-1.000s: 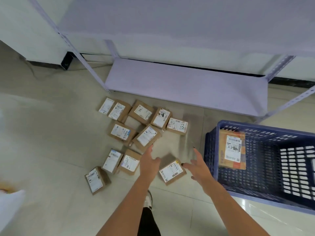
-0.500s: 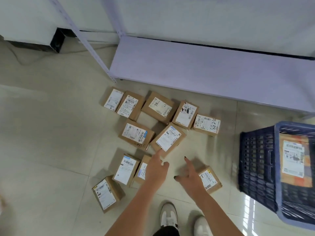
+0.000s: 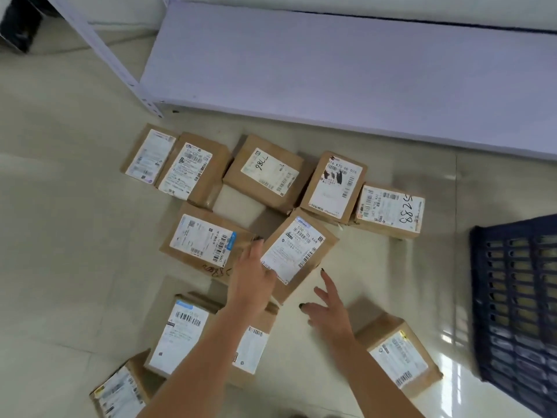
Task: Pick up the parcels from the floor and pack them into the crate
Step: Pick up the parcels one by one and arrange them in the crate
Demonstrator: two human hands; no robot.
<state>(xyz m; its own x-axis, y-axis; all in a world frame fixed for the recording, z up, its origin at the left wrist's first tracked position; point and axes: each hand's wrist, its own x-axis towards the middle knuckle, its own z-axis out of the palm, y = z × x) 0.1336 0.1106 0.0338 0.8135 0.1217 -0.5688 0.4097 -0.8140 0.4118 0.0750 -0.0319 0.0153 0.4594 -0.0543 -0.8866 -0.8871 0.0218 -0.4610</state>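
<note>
Several brown cardboard parcels with white labels lie scattered on the pale tiled floor. My left hand (image 3: 251, 277) reaches forward with straight fingers and touches the left edge of the tilted middle parcel (image 3: 298, 251). My right hand (image 3: 327, 309) hovers with spread fingers just below and right of that parcel, holding nothing. Another parcel (image 3: 398, 356) lies to the right of my right wrist. The dark blue slatted crate (image 3: 512, 297) stands at the right edge, only its left wall in view.
A pale lavender shelf board (image 3: 331, 61) with a perforated metal post (image 3: 105, 55) runs across the top, just behind the parcels. Two parcels (image 3: 180, 333) lie under my left forearm. Bare floor lies between my right hand and the crate.
The view has dropped closer to the floor. Both hands moved forward onto the middle parcel, and the crate slid toward the right edge of the view.
</note>
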